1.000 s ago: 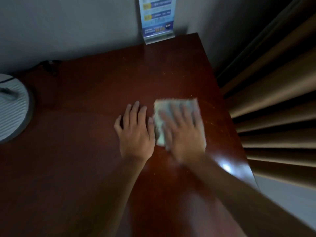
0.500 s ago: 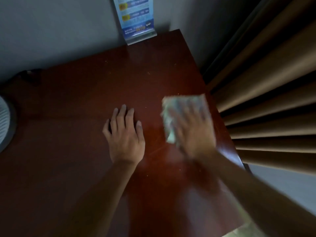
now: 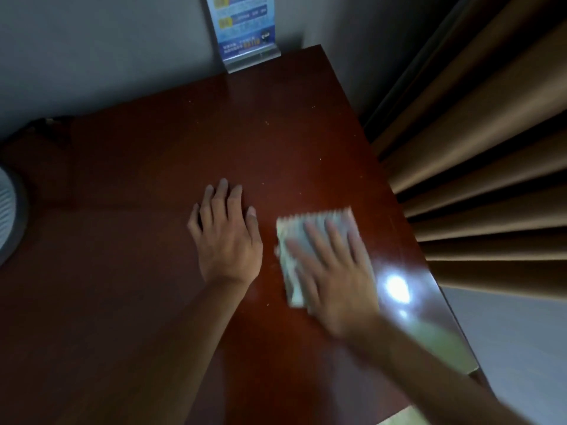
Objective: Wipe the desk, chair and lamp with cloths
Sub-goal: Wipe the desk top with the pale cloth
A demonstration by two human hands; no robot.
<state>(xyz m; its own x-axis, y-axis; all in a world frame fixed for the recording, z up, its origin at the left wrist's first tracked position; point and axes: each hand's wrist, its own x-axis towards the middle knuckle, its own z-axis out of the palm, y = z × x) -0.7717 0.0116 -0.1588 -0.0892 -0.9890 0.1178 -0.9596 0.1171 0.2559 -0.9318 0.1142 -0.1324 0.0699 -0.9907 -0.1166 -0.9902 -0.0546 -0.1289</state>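
- The left hand (image 3: 225, 237) lies flat on the desk (image 3: 138, 271), near its middle.
- The right hand (image 3: 334, 271) lies on the cloth (image 3: 316, 222), just right of the left hand, near the desk's right edge.
- A sign stand (image 3: 245, 35) stands at the desk's far edge, against the wall.
- Curtains (image 3: 491, 179) hang right of the desk.
- The lamp base (image 3: 9, 210) sits at the desk's left side.

A blue printed card in a clear stand (image 3: 245, 32) sits at the far edge of the desk (image 3: 153, 179) against the wall. It carries yellow and white blocks of print and an orange row of digits, all too blurred to read.
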